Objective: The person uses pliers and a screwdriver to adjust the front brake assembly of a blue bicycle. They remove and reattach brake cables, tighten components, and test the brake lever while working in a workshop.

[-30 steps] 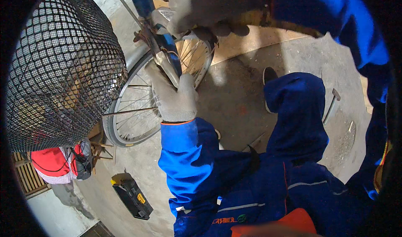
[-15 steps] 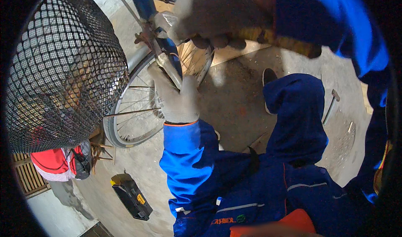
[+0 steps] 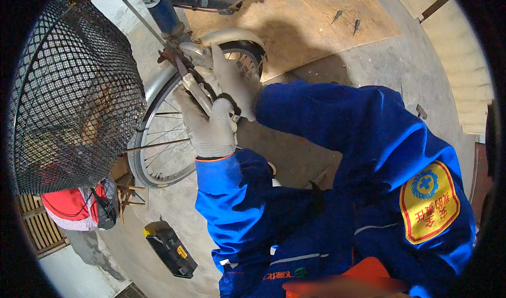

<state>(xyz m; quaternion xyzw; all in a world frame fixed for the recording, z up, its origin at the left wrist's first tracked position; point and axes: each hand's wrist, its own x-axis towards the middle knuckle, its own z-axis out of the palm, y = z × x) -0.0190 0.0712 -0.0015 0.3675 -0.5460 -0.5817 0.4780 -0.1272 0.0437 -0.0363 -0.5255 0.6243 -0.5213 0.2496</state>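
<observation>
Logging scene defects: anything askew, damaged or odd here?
Possibly: the fitting beyond the left hand is reddish brown, like rust, unlike the blue tube. Also, two small dark items lie loose on the wooden board.

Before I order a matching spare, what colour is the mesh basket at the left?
The mesh basket is black, best seen in the head view.

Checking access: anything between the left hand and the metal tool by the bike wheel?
Nothing visible: the gloved left hand grips the metal tool, the right hand close beside it. The mesh basket sits to the left, not between.
</observation>
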